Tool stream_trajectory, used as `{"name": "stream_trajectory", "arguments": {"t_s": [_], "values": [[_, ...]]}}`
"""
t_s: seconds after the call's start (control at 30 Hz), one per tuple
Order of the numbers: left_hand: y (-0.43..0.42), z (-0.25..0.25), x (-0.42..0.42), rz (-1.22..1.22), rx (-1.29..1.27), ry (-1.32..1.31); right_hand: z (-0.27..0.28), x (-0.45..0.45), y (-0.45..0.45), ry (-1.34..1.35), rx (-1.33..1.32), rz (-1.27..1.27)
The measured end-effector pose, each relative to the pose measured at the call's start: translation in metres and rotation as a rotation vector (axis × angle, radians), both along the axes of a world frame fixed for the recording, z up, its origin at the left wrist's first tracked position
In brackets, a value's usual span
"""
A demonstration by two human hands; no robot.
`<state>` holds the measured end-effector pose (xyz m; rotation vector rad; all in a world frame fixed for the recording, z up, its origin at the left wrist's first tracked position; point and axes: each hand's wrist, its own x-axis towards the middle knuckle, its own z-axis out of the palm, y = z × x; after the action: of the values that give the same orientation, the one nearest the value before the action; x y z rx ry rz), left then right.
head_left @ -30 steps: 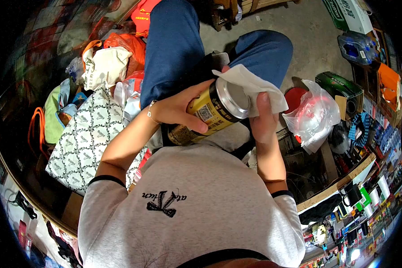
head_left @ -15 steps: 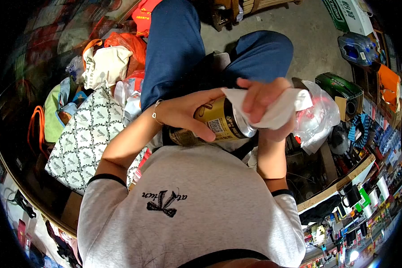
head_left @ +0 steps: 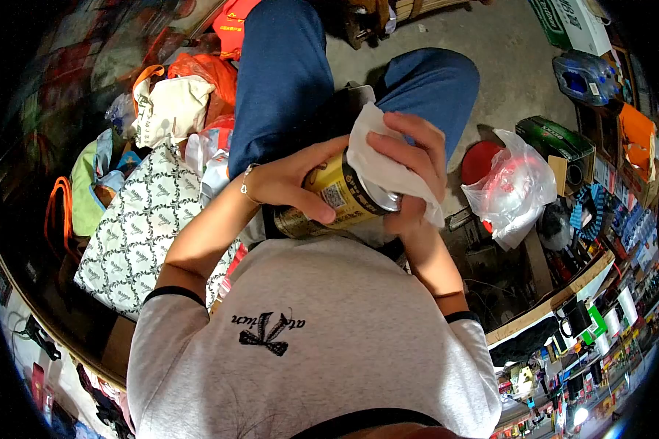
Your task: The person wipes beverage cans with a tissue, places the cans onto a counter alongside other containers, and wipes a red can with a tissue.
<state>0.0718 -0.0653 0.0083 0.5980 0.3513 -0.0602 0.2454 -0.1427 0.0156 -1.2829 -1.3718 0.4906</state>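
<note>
A yellow-and-black can (head_left: pixel 338 193) with a QR code lies tilted across my lap. My left hand (head_left: pixel 294 178), with a bracelet at its wrist, is wrapped round the can's side, thumb toward my chest. At the can's silvery right end, my right hand (head_left: pixel 422 157) grips a white tissue (head_left: pixel 389 162). The tissue drapes over the rim and covers much of that end. My right fingers are bent over the tissue, and the thumb side is smeared by motion.
Left of my legs lie a black-and-white patterned bag (head_left: pixel 143 230), a cream cloth bag (head_left: pixel 173 110) and red plastic bags (head_left: pixel 206 71). To the right are a clear plastic bag (head_left: pixel 516 186), a red round thing (head_left: pixel 479 162), a green box (head_left: pixel 556 146) and a wooden edge (head_left: pixel 556 301).
My right hand and the tissue have moved left, onto the can's rim, uncovering the red round thing. The can has shifted slightly left with my left hand.
</note>
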Motion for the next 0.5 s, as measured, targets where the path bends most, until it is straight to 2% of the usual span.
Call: {"name": "stream_trajectory", "arguments": {"t_s": [0.07,0.13,0.23,0.3,0.37,0.5], "values": [[0.000,-0.002,-0.001,-0.006,-0.013,0.030,0.002,0.005,-0.002,-0.071,0.010,-0.013],[-0.001,-0.007,0.000,0.014,0.085,-0.120,-0.003,0.007,-0.003,-0.089,0.038,0.010],[-0.005,-0.008,-0.003,0.073,0.002,-0.030,-0.007,0.012,-0.004,-0.138,0.039,0.047],[-0.006,-0.008,0.000,0.080,-0.030,-0.030,-0.012,0.014,-0.003,-0.067,0.050,0.003],[-0.007,-0.008,0.001,0.088,-0.061,-0.027,-0.012,0.018,-0.003,-0.136,0.036,0.011],[-0.010,-0.012,-0.001,0.071,-0.008,-0.021,-0.012,0.016,-0.006,-0.006,0.013,-0.013]]}}
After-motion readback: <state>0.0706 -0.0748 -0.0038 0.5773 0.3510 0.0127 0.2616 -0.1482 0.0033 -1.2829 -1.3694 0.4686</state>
